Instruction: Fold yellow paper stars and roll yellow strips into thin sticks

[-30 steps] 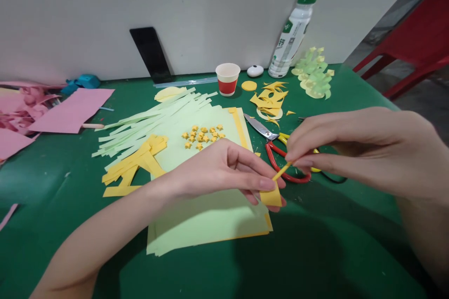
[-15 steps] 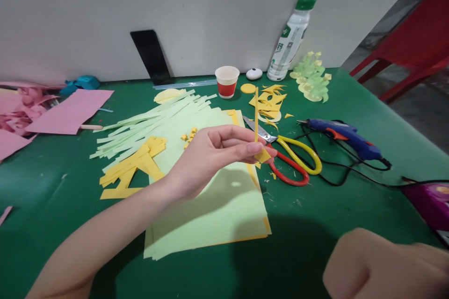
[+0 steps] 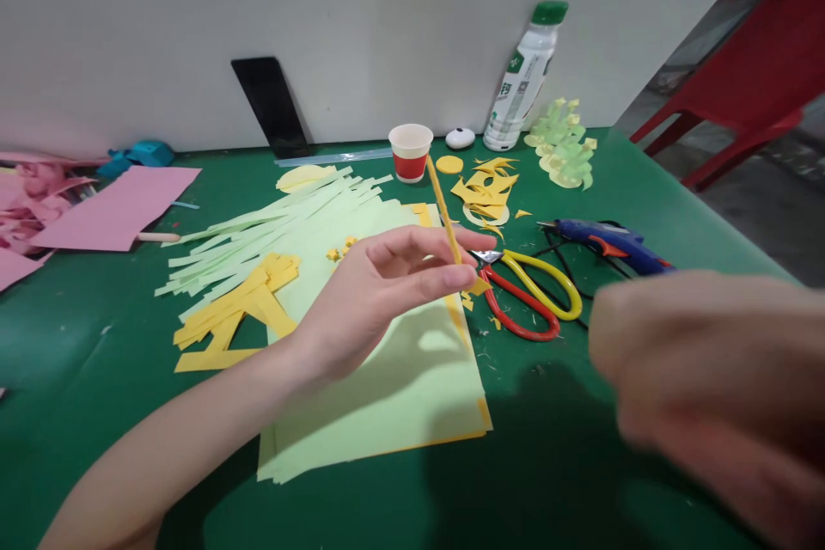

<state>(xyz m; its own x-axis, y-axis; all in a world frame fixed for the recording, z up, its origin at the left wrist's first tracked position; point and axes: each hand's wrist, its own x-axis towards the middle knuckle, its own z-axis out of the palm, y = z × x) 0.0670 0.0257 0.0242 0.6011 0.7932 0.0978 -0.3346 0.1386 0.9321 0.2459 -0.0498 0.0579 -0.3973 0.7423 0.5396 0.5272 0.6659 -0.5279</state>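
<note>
Pinched between the thumb and fingers of my left hand [image 3: 400, 292] is a narrow yellow paper strip [image 3: 443, 206], its long end pointing up and a folded end below the thumb. This hand hovers over a stack of pale green paper sheets [image 3: 380, 412]. My right hand [image 3: 683, 361] is blurred by motion at the right, raised in front of the glue gun [image 3: 606, 241] and hiding part of it; its fingers cannot be made out. Scissors [image 3: 522, 292] with one yellow and one red handle lie just right of my left hand, which covers part of the blades.
Green paper strips [image 3: 271, 228] and yellow paper strips [image 3: 238, 318] lie to the left, pink paper [image 3: 119, 210] farther left. Along the wall stand a phone [image 3: 271, 107], a paper cup [image 3: 411, 153], a bottle [image 3: 525, 77] and a green paper plant [image 3: 564, 146]. Yellow scraps [image 3: 486, 189] lie behind the scissors.
My right hand has risen from the lower right corner to in front of the glue gun. The yellow strip in my left hand has tipped from upright to leaning left.
</note>
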